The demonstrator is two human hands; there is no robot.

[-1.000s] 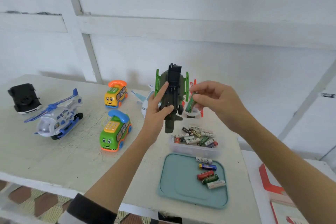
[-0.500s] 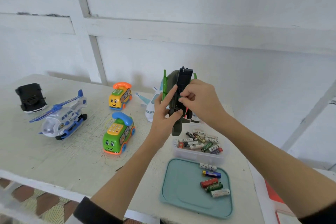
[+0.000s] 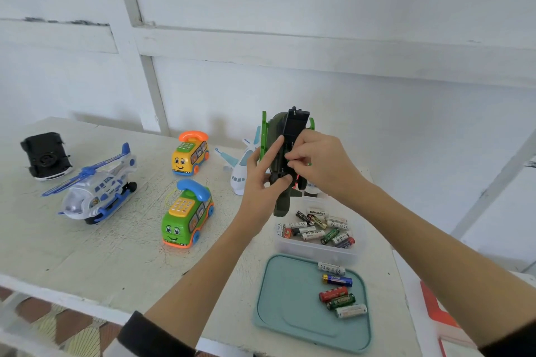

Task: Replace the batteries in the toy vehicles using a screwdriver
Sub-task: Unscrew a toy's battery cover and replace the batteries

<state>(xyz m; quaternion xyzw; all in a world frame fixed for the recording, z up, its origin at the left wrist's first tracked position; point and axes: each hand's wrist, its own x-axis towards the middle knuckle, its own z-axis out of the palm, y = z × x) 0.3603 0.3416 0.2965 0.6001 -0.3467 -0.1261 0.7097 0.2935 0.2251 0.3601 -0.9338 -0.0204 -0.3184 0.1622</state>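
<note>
The left hand [image 3: 262,182] grips the blocky dark-green plastic toy [image 3: 282,159] upright while, at its three o'clock, the right hand [image 3: 322,165] pinches something hidden against its underside.

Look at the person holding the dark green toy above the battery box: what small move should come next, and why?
Probably press the battery home. The left hand holds the green toy upright, and the right hand has its fingertips at the toy's black underside.
</note>
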